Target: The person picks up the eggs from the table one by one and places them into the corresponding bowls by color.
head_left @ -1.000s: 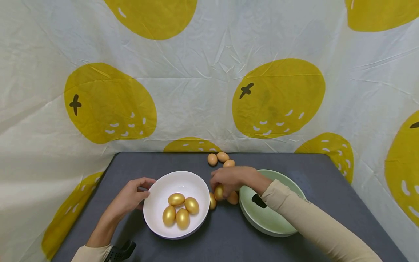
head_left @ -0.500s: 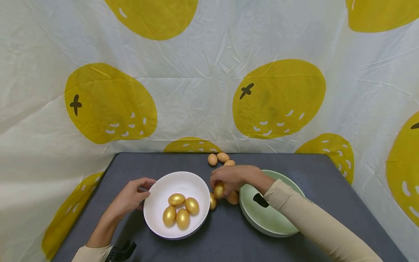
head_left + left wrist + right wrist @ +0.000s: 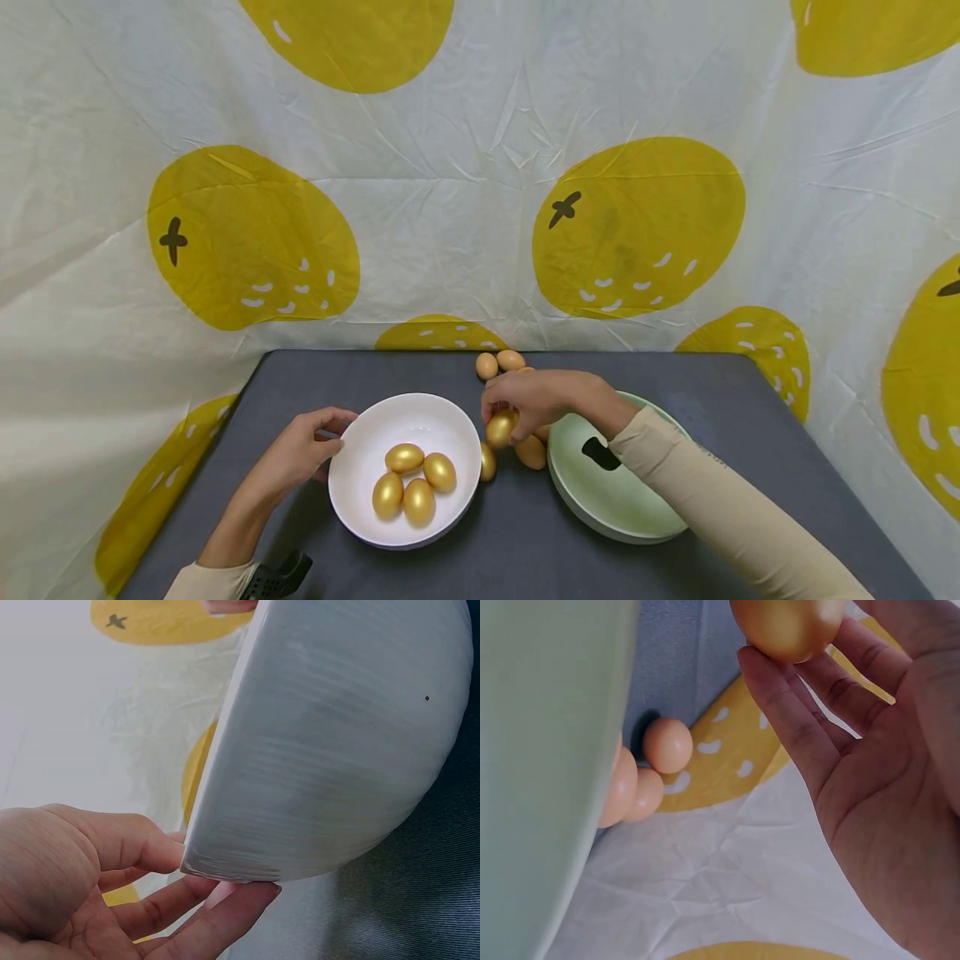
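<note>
My right hand [image 3: 536, 396] pinches a golden egg [image 3: 501, 429] in its fingertips, between the two bowls; the right wrist view shows the egg's lower part [image 3: 791, 626] at the fingers. My left hand [image 3: 307, 446] touches the left side of a white bowl [image 3: 420, 412], its thumb at the rim and other fingers [image 3: 232, 915] against the outer wall in the left wrist view. Several golden eggs [image 3: 418, 501] lie in the white bowl. Another golden egg [image 3: 488, 462] sits beside its right side, partly hidden by the bowl.
A green bowl [image 3: 622, 500] with a dark patch inside stands on the right, under my right forearm. A brown egg [image 3: 531, 452] lies against its left side, and more brown eggs [image 3: 487, 366] lie near the back edge of the dark table [image 3: 322, 375]. A patterned cloth hangs behind.
My right hand has risen slightly with the golden egg, uncovering more of the brown eggs beside the green bowl. The left hand and both bowls have stayed in place.
</note>
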Available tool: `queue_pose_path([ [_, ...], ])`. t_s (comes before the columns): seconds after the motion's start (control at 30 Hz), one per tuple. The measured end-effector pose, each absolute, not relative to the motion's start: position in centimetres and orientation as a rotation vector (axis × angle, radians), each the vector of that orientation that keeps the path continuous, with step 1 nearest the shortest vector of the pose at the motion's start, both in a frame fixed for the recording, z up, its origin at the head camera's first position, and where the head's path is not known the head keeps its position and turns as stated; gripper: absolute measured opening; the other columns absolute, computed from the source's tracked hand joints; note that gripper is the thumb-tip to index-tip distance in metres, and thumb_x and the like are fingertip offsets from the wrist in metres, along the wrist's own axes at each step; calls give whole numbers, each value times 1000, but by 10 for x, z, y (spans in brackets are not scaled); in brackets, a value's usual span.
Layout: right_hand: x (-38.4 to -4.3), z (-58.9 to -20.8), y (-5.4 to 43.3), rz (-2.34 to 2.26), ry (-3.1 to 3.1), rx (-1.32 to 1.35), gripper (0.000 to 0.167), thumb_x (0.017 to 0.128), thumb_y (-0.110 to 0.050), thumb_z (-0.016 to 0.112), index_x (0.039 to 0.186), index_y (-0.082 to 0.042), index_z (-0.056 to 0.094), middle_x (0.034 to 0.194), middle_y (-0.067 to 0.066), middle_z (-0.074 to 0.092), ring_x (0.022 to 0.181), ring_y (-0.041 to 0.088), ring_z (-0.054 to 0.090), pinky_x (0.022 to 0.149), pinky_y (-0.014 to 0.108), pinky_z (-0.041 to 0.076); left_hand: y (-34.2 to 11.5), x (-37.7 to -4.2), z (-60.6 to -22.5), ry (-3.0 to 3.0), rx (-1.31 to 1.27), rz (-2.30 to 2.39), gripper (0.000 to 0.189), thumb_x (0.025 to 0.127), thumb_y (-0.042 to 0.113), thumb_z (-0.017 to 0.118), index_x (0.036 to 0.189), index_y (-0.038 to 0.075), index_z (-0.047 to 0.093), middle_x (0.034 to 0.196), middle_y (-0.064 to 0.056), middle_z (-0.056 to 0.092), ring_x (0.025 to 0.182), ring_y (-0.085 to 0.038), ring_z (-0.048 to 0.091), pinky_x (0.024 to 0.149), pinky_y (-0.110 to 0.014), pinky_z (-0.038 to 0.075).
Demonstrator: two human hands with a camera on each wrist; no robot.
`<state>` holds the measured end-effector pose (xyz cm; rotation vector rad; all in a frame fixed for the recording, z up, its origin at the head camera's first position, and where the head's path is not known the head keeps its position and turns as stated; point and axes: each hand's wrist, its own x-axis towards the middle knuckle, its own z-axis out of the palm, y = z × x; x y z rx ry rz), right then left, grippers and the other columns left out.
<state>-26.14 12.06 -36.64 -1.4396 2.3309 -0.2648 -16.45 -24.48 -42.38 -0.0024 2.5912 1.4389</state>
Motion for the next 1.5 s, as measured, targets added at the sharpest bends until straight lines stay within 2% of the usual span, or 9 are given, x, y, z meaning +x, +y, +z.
queue_pose_path([
  [0.2,-261,-359,120,-390,2270,-1426,32,82,-6,79,110,-15,68,106,-7,65,98,10,59,90,29,53,-245,-164,-424,2584,3,1450,38,96,0,58,134,2,60,116,-17,64,96,-27,68,60,-42,61],
  [0.47,-260,-354,117,-437,2229,-1458,30,84,-8,78,111,-16,68,106,-8,65,98,9,58,93,36,53,-244,-164,-423,2577,-1,1460,39,95,-1,58,133,2,60,115,-17,64,95,-27,69,59,-43,61],
  [0.87,-257,-348,101,-385,2210,-1608,32,85,-15,80,114,-15,67,110,-5,61,100,9,58,93,32,53,-245,-165,-424,2550,29,1512,39,95,-2,58,133,1,61,113,-18,63,95,-28,69,60,-44,62],
  [1.13,-252,-349,91,-405,2167,-1632,32,85,-10,79,114,-13,67,112,-5,62,101,8,58,94,31,53,-246,-165,-424,2546,31,1517,39,95,-2,58,133,1,61,113,-18,63,95,-28,69,60,-44,62],
  [1.5,-242,-354,72,-287,2148,-1672,29,86,-14,80,113,-14,67,110,-4,59,101,7,56,93,20,48,-246,-165,-423,2554,23,1506,39,95,-3,58,133,1,61,114,-18,64,95,-28,69,60,-44,62],
])
